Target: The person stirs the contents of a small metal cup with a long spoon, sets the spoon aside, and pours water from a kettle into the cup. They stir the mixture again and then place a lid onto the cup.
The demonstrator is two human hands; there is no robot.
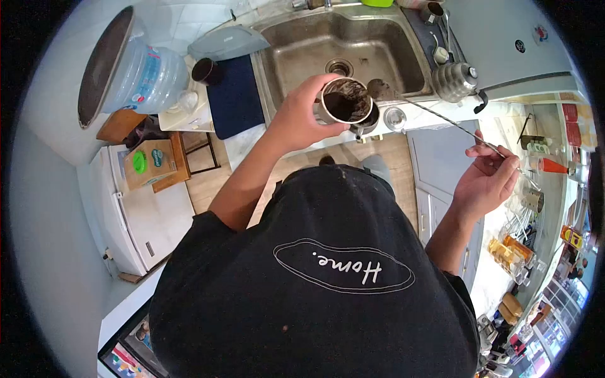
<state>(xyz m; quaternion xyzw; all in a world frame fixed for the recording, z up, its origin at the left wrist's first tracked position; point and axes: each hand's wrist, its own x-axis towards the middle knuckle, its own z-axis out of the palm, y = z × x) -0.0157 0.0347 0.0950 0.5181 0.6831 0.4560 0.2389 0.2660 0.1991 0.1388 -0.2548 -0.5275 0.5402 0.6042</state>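
Note:
My left hand [301,120] is closed around a cup [345,101], tilted so that its mouth faces me at the near edge of the sink. Dark brown residue coats the cup's inner wall and bottom. A long bar spoon [450,120] with a twisted handle is pinched in the fingers of my right hand [490,175]. The spoon's brown-smeared bowl end [380,89] is just right of the cup's rim, over the sink. A small metal cup [367,124] shows partly behind the held cup, and a clear glass [395,118] stands beside it on the counter.
The steel sink [290,38] lies ahead, its drain [339,68] uncovered. A ribbed metal kettle [455,82] stands at its right. To the left are a dark blue mat [234,97], a dark cup [207,72] and a large water bottle [148,79]. Bottles line the right counter.

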